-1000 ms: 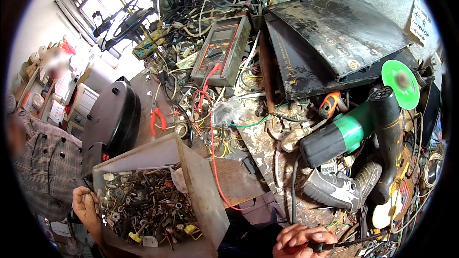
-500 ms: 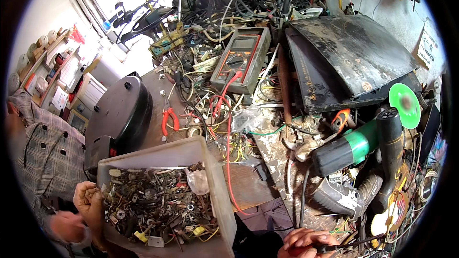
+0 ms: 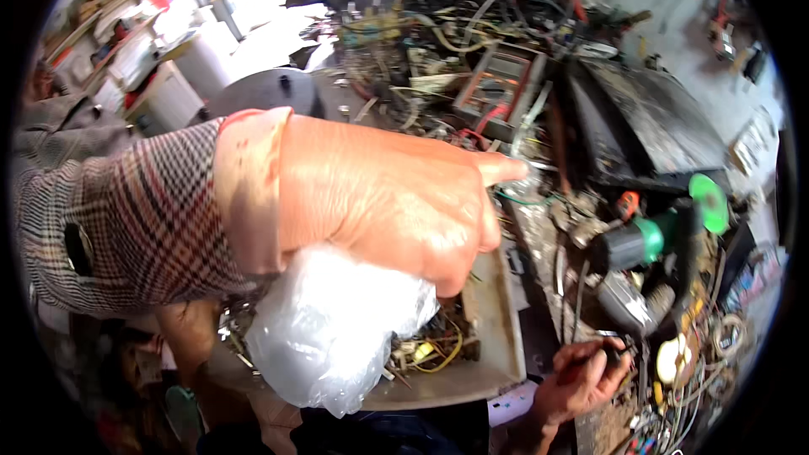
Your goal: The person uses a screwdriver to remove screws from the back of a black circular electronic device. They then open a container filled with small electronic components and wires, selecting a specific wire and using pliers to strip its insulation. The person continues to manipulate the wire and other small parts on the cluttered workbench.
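Observation:
A co-worker's hand (image 3: 379,202), in a checked sleeve (image 3: 135,211), stretches over the plastic bin (image 3: 497,329) of small scrap parts, index finger out, a crumpled clear plastic bag (image 3: 333,337) hanging beneath it. My left forearm (image 3: 190,337) shows below that sleeve at the bin's left; the fingers are hidden. My right hand (image 3: 590,375), at the lower right beside the bin, is closed around a red-and-black tool (image 3: 613,354), blurred and partly covered by my fingers.
Behind are a multimeter (image 3: 497,84), tangled wires and a dark round lidded appliance (image 3: 257,93). On the right lie dark panels (image 3: 649,118), a green power tool (image 3: 628,244), a green disc (image 3: 712,202), a shoe (image 3: 624,303) and cables. Cluttered shelves (image 3: 93,25) stand at the far left.
The co-worker's arm has swung in from the left across the bin with the plastic bag, covering my left hand. My view has shifted; my right hand appears higher and farther right.

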The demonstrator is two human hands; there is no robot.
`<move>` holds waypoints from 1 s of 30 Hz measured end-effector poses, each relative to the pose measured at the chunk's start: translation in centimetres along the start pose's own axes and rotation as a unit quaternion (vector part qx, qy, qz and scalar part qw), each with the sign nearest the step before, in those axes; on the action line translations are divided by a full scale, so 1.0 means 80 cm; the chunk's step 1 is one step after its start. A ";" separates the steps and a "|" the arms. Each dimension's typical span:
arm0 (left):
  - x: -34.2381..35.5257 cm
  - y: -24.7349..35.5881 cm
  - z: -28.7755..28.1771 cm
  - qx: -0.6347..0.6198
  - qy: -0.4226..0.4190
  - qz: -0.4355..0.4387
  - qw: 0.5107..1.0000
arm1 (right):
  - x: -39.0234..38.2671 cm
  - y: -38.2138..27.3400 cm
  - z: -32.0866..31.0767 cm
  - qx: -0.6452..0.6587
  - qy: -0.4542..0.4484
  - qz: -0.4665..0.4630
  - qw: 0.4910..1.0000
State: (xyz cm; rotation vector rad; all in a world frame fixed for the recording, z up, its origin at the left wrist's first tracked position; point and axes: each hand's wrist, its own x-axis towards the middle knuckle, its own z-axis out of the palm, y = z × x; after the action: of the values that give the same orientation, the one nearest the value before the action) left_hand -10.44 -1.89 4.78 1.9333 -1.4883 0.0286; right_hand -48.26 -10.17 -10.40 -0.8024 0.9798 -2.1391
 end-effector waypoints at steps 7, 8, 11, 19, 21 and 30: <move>-0.014 -0.029 -0.027 0.066 0.002 -0.022 0.998 | 0.004 -0.019 0.028 -0.017 -0.046 0.051 0.998; -0.013 -0.032 -0.031 0.098 -0.012 -0.006 0.995 | 0.005 -0.019 0.028 -0.024 -0.055 0.048 0.997; -0.003 -0.027 -0.042 0.203 -0.037 0.188 0.960 | 0.004 -0.018 0.032 -0.035 -0.081 0.027 0.996; 0.034 0.005 -0.001 0.021 -0.053 0.118 0.991 | 0.002 -0.023 0.032 -0.073 -0.059 0.009 0.996; 0.105 0.076 0.015 0.045 -0.194 0.360 0.912 | 0.001 -0.020 0.032 -0.069 -0.055 0.016 0.996; 0.120 0.041 -0.040 -0.006 -0.193 0.350 0.917 | -0.001 -0.012 0.027 -0.046 -0.069 0.006 0.997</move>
State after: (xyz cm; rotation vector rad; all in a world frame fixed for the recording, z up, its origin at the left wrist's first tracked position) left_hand -8.74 -8.70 12.79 1.3431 -2.3752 -0.0472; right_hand -46.93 -10.51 -8.53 -0.9735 1.0121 -2.0115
